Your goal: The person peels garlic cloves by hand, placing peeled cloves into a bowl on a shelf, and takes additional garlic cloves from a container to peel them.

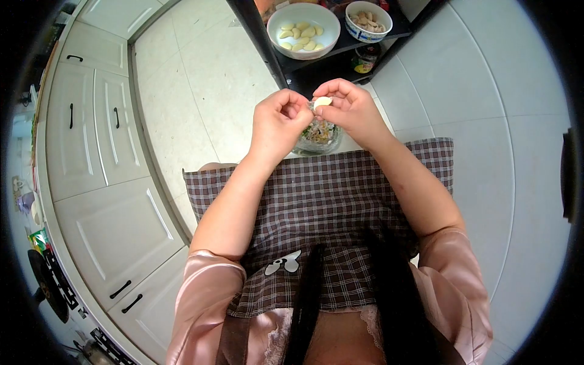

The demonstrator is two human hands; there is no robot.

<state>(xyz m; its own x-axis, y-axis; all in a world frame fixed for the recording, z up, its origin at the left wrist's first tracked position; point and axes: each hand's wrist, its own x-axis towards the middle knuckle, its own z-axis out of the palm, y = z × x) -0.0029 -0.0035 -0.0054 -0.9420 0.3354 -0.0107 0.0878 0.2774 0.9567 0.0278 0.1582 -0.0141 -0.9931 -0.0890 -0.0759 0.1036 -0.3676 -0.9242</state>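
A pale garlic clove (323, 103) is pinched between the thumb and fingers of my right hand (353, 112). Close on its left, my left hand (280, 121) has its fingers curled together at the clove's edge; what they grip, if anything, is too small to make out. Below both hands is a clear container (318, 139) with peelings and bits of green in it, its upper part partly hidden by my fingers. Ahead on a dark shelf, a white bowl (303, 31) holds several peeled cloves, and a smaller patterned bowl (368, 22) holds several unpeeled-looking ones.
A black shelf rack (340, 47) stands ahead, with a dark jar (365, 59) on its lower level. White cabinets (115, 237) line the left side, and a pale wall (468, 121) is at the right. A checkered apron (322, 207) covers my lap.
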